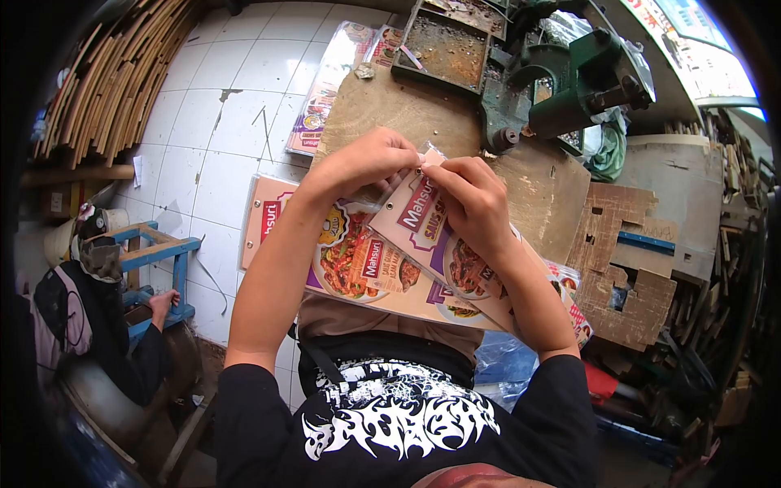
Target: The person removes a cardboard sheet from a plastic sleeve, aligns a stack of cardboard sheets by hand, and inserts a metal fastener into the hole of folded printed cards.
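A printed Mahsuri banner (406,213) with metal eyelets along its edge lies at a slant in front of me, food pictures on its face. My right hand (473,198) lies over this banner, thumb and fingers pinched on its top corner. Close against the same corner is my left hand (376,159), its fingers curled together; some fingertips are hidden behind the hand. Beneath is another Mahsuri banner (351,257) showing a plate of food, spread over my lap and the board's near edge. One more banner's edge (258,213) sticks out left of my forearm, with eyelets.
A green metal press (561,106) stands on the wooden board (407,110), beside a tray of small parts (446,50). Stacked banners (325,102) lie beyond my left hand. Wood strips (110,81) lean at far left. Another person's hand (164,305) rests near a blue stool (181,281).
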Demonstrator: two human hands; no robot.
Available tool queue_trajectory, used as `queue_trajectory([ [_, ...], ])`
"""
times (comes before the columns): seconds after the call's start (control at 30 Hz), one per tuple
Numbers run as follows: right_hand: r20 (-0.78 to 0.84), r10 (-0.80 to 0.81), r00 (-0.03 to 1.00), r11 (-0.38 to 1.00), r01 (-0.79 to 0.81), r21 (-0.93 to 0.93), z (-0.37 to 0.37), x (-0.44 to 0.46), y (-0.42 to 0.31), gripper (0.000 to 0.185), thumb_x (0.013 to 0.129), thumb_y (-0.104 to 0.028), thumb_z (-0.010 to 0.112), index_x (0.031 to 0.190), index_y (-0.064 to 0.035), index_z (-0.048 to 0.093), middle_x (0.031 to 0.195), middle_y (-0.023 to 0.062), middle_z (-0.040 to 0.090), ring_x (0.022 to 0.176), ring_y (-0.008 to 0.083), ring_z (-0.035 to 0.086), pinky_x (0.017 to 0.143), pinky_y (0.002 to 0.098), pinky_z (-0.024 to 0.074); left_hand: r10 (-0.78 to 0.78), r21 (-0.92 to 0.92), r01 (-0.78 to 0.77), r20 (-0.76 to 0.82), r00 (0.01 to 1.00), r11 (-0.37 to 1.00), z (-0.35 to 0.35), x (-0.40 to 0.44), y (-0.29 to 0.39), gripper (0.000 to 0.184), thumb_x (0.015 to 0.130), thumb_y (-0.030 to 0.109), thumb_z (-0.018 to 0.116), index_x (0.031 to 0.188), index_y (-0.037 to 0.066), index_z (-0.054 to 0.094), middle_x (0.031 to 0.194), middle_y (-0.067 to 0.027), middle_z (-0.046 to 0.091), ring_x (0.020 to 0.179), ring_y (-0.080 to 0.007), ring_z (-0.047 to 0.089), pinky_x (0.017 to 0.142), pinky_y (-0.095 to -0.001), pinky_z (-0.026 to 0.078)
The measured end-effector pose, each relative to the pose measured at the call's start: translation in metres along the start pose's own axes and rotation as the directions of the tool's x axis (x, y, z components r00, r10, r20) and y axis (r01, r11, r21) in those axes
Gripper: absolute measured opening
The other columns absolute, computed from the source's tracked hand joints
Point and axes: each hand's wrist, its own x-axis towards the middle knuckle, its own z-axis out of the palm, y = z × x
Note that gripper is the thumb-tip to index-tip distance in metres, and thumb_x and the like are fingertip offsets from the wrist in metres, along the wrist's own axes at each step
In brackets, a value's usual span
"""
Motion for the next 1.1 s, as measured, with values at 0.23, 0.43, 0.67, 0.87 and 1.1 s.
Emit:
queue_trajectory([
  [0.23,0.036,-0.051,0.998,0.998,0.052,-0.031,-0.002,0.002,0.001,0.039,0.068,0.001,0.068,0.105,-0.0099,0.068,0.089,0.006,0.064,0.075,0.0242,0.06,0.065,0.0354,0.0496,-0.009,0.115,0.014,-0.043,0.999,0.993,0.005,-0.004,0.007,0.036,0.09,0.034,0.06,0.086,0.0,0.067,0.074,-0.0029,0.062,0.062,-0.008,0.055,0.052,-0.0216,0.044],
  [0.43,-0.048,-0.017,0.999,1.0,0.018,0.018,0.002,0.002,0.0,0.031,0.071,-0.002,0.072,0.102,-0.0076,0.068,0.086,0.0067,0.065,0.072,0.0246,0.06,0.064,0.0358,0.0495,-0.002,0.095,0.008,-0.058,0.998,0.995,0.007,-0.002,0.006,0.04,0.093,0.037,0.056,0.086,-0.001,0.066,0.074,-0.0025,0.061,0.059,-0.0075,0.052,0.052,-0.0223,0.044],
  [0.67,-0.054,0.001,0.999,1.0,0.0,0.031,-0.001,0.003,-0.002,0.029,0.074,-0.004,0.073,0.102,-0.0085,0.068,0.086,0.0073,0.065,0.073,0.0246,0.06,0.062,0.0357,0.0497,0.026,0.184,-0.015,-0.059,0.998,0.983,0.007,-0.003,0.007,0.041,0.094,0.04,0.055,0.088,0.002,0.067,0.072,-0.0003,0.059,0.06,-0.0068,0.051,0.052,-0.0218,0.043],
  [0.87,-0.029,-0.035,0.999,0.999,0.035,-0.001,-0.001,0.002,-0.003,0.037,0.071,-0.002,0.07,0.107,-0.0117,0.068,0.092,0.005,0.065,0.072,0.0236,0.059,0.063,0.0347,0.0497,0.003,0.13,0.001,-0.034,0.999,0.991,0.007,-0.001,0.004,0.041,0.096,0.042,0.052,0.092,0.004,0.066,0.074,0.0005,0.059,0.06,-0.0064,0.051,0.051,-0.0206,0.042],
  [1.1,0.057,-0.1,0.993,0.994,0.103,-0.045,-0.003,0.004,-0.004,0.045,0.062,-0.002,0.07,0.106,-0.0121,0.068,0.1,0.0013,0.065,0.073,0.0213,0.057,0.065,0.0336,0.0491,0.038,0.099,-0.034,-0.035,0.999,0.995,0.006,-0.002,0.005,0.046,0.096,0.047,0.048,0.095,0.004,0.065,0.075,-0.001,0.06,0.057,-0.0062,0.052,0.049,-0.0193,0.042],
])
